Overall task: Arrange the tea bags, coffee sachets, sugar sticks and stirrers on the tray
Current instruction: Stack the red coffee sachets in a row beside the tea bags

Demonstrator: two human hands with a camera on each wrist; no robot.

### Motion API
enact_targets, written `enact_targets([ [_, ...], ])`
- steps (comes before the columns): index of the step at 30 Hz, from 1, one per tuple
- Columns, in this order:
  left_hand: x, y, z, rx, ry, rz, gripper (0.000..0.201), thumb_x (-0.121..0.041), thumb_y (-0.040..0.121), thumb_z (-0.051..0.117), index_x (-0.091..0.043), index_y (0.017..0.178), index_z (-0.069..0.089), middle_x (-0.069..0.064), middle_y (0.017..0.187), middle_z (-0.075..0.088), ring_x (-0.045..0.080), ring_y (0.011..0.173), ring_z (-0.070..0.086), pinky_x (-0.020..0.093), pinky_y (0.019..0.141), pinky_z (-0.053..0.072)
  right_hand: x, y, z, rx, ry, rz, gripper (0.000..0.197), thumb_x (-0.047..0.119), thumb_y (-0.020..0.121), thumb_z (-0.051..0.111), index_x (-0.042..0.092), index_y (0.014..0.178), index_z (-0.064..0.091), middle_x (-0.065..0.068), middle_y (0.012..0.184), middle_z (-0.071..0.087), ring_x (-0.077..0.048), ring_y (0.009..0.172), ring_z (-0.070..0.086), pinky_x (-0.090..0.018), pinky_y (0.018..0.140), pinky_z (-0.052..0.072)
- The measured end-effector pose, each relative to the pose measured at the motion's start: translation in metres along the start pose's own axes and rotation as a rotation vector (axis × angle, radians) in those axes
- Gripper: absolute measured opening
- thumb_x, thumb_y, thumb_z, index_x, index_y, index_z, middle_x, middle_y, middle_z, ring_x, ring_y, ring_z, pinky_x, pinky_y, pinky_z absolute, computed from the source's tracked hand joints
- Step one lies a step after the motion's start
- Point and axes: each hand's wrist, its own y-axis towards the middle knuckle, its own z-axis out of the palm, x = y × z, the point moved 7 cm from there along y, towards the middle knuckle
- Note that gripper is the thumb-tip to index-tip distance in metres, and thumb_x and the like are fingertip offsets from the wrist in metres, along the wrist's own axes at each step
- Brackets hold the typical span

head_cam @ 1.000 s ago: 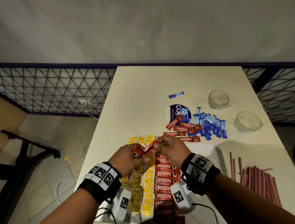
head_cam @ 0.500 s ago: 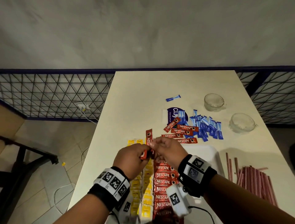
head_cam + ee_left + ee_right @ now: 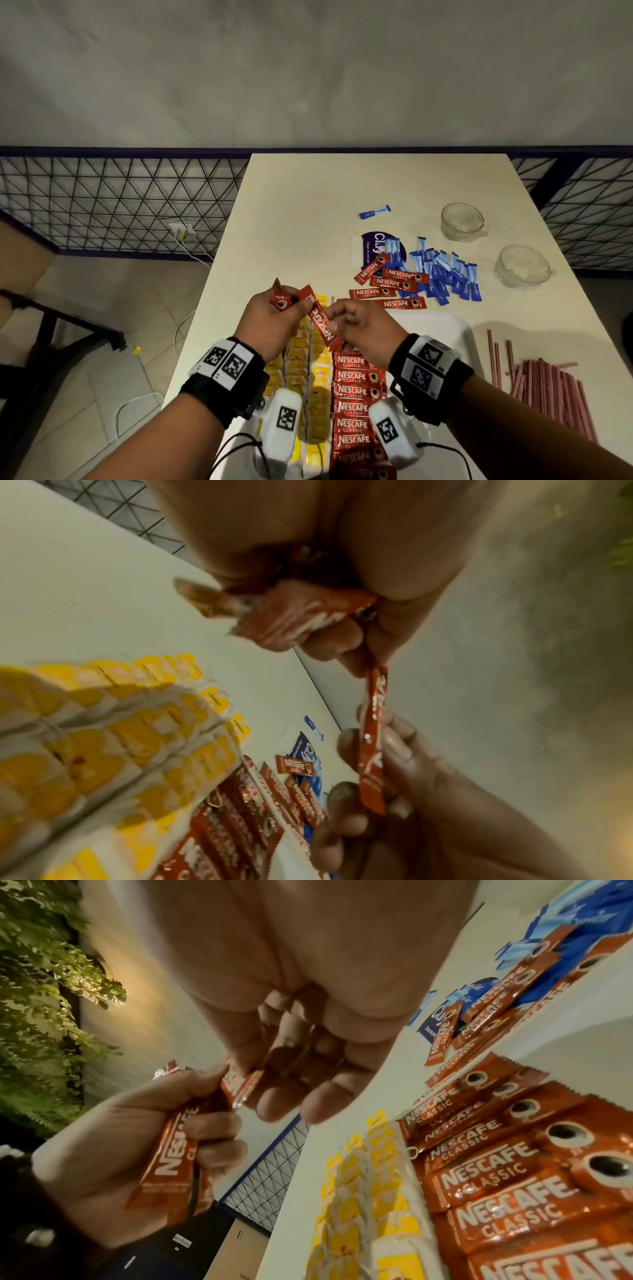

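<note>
Both hands up over the tray [image 3: 459,329]: left hand [image 3: 274,322] clutches a bunch of Nescafé sachets [image 3: 281,301], right hand [image 3: 363,329] pinches the lower end of one sachet [image 3: 322,323] above the row of sachets [image 3: 356,407] beside yellow tea bags [image 3: 301,359].

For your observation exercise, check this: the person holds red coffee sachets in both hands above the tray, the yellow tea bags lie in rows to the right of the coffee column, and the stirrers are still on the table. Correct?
One detail is wrong. In the head view the yellow tea bags lie to the left of the coffee column, not the right. The rest stands: left hand and right hand hold red sachets above the tray, and the stirrers lie on the table.
</note>
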Motion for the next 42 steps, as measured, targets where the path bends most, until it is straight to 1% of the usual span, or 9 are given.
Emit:
enact_targets([
  [4,-0.003,0.005,0.003,0.086,-0.024,-0.009,0.006,-0.013,0.086,0.070,-0.010,0.083,0.066,0.003,0.050,0.053,0.017,0.044,0.044,0.024,0.048,0.036,0.003,-0.002,-0.002,-0.009,0.046,-0.015,0.013,0.012,0.092,0.061,0.025,0.094,0.061,0.005,0.079,0.063,-0.014,0.074,0.061,-0.028,0.064,0.052],
  [9,-0.018,0.003,0.020,0.293,0.259,0.127,0.017,-0.010,0.081,0.074,-0.023,0.084,0.064,-0.007,0.069,0.066,0.008,0.063,0.060,0.026,0.065,0.050,0.014,-0.001,-0.012,-0.095,0.070,-0.083,0.009,0.018,0.089,0.065,0.026,0.093,0.064,0.010,0.071,0.055,-0.003,0.059,0.052,-0.023,0.057,0.047],
  [15,0.002,-0.001,0.015,0.291,0.232,0.034,0.020,-0.018,0.075,0.081,-0.020,0.089,0.067,0.001,0.082,0.073,0.014,0.076,0.070,0.023,0.071,0.055,0.006,-0.001,-0.032,-0.276,0.209,-0.028,0.008,0.006,0.092,0.057,0.013,0.088,0.059,0.001,0.063,0.057,-0.013,0.052,0.051,-0.027,0.053,0.049],
  [18,0.006,-0.004,0.013,0.245,0.186,0.029,0.011,-0.003,0.082,0.071,-0.012,0.086,0.066,-0.003,0.076,0.067,-0.005,0.056,0.058,0.009,0.057,0.043,-0.005,-0.004,-0.040,-0.289,0.290,0.028,0.011,-0.004,0.091,0.053,0.006,0.087,0.054,-0.003,0.063,0.061,-0.017,0.050,0.050,-0.028,0.049,0.048],
  [21,0.005,0.001,0.012,0.187,0.212,0.067,0.015,-0.005,0.087,0.065,-0.019,0.084,0.065,-0.012,0.065,0.063,-0.006,0.046,0.052,0.010,0.050,0.037,-0.017,-0.007,-0.043,-0.226,0.242,0.100,0.016,-0.006,0.089,0.054,0.009,0.093,0.055,-0.004,0.064,0.066,-0.016,0.048,0.051,-0.027,0.046,0.045],
  [26,0.012,0.012,0.008,0.126,0.333,0.079,0.008,-0.018,0.086,0.069,-0.027,0.086,0.067,-0.013,0.076,0.066,-0.002,0.055,0.054,0.021,0.061,0.043,-0.042,-0.007,-0.052,-0.246,0.156,0.234,0.008,0.001,0.088,0.061,0.007,0.093,0.060,-0.003,0.063,0.063,-0.012,0.046,0.052,-0.025,0.047,0.046],
  [30,0.057,0.020,-0.048,-0.128,0.443,-0.127,0.010,-0.025,0.085,0.070,-0.030,0.080,0.063,0.000,0.080,0.067,0.025,0.078,0.063,0.032,0.077,0.051,-0.090,-0.009,-0.069,-0.367,0.182,0.453,0.009,0.001,0.084,0.064,0.009,0.081,0.063,-0.007,0.071,0.068,-0.017,0.049,0.050,-0.029,0.055,0.049],
  [34,0.096,0.009,-0.076,-0.145,0.543,-0.271,0.011,-0.027,0.087,0.066,-0.029,0.077,0.061,0.005,0.084,0.067,0.027,0.080,0.062,0.030,0.071,0.045,-0.125,-0.012,-0.072,-0.400,0.216,0.630,0.008,0.002,0.079,0.071,0.007,0.082,0.066,-0.018,0.086,0.069,-0.021,0.058,0.051,-0.030,0.057,0.048],
  [42,0.104,-0.001,-0.078,-0.165,0.547,-0.260,0.006,-0.025,0.089,0.064,-0.020,0.086,0.067,0.002,0.078,0.066,0.021,0.073,0.060,0.028,0.063,0.040,-0.130,-0.004,-0.065,-0.373,0.197,0.720,0.008,-0.001,0.082,0.068,0.006,0.087,0.068,-0.014,0.080,0.063,-0.018,0.056,0.047,-0.027,0.052,0.046],
])
